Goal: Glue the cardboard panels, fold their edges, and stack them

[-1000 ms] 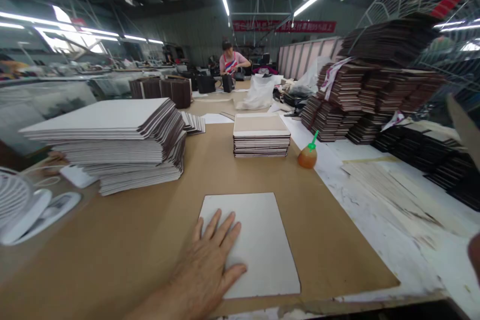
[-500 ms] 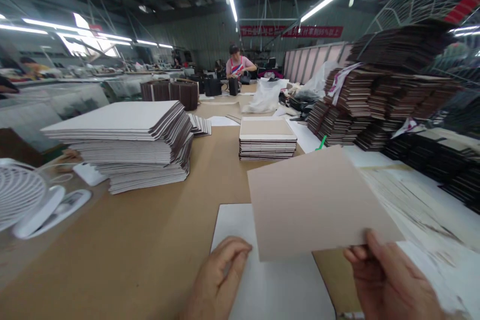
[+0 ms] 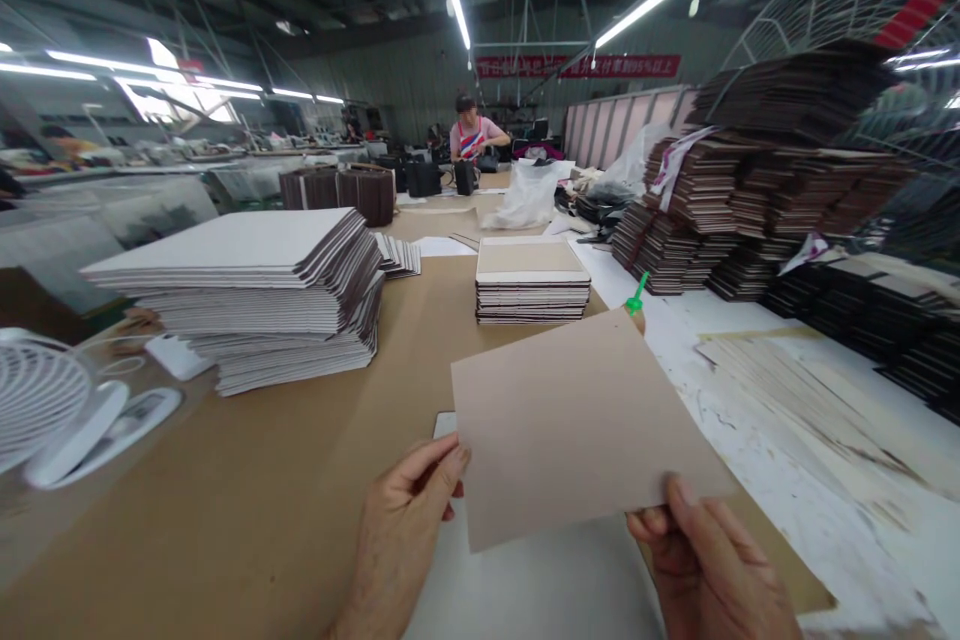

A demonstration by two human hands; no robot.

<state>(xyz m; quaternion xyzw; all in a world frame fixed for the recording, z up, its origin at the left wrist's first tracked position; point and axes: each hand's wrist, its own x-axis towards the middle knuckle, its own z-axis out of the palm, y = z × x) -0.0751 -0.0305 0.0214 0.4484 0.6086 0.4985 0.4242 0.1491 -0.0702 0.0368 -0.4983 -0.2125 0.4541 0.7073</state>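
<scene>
While the beige sheet (image 3: 577, 430) is up off the work surface at one o'clock from the wearer, both hands have it: the left hand (image 3: 405, 520) pinches its nine o'clock edge between thumb and fingers, and the right hand (image 3: 720, 560) grips it near its four o'clock corner. Beneath it a white panel (image 3: 525, 585) lies flat on the brown board (image 3: 225, 540), its exposed part plain; the sheet hides much of it, so whether anything coats its face cannot be told. As things lie, sheet and panel are separate pieces, not yet joined. At twelve o'clock, beyond the sheet, the small stack (image 3: 533, 285) shows a beige rectangle within a pale border on top, which looks further along than the plain white-topped tall pile (image 3: 240, 300) at ten o'clock. By that reading, the tall pile holds plenty yet to be handled.
</scene>
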